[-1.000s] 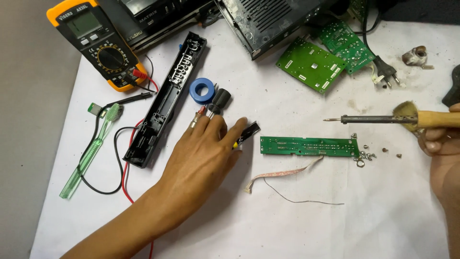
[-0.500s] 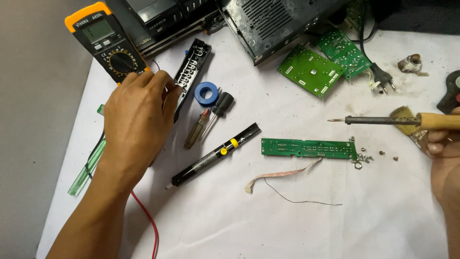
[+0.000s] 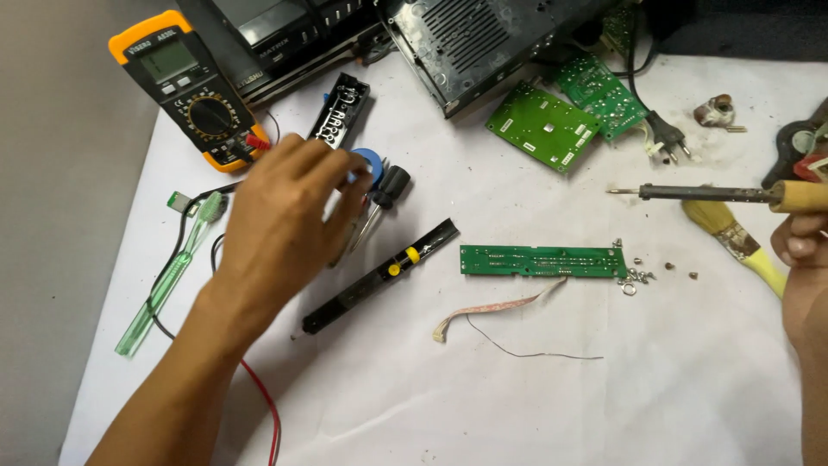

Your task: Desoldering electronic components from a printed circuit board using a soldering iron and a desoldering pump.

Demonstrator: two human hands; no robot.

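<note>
While the right hand (image 3: 806, 250) is closed around the wooden handle of a soldering iron (image 3: 690, 192), holding its tip in the air above the white cloth (image 3: 604, 406), the left hand (image 3: 285, 216) hovers with fingers loosely curled over a blue solder roll (image 3: 369, 160) and a black-handled screwdriver (image 3: 384, 194); whether it pinches anything I cannot tell. Between the hands, the long narrow green circuit board (image 3: 542, 261) lies flat and untouched, loose screws (image 3: 642, 274) at its right end, a ribbon cable (image 3: 496, 308) trailing below. Judging by this, disassembly looks done, but soldering on that board has not begun. A black desoldering pump (image 3: 379, 276) and yellow multimeter (image 3: 185, 86) lie nearby.
</note>
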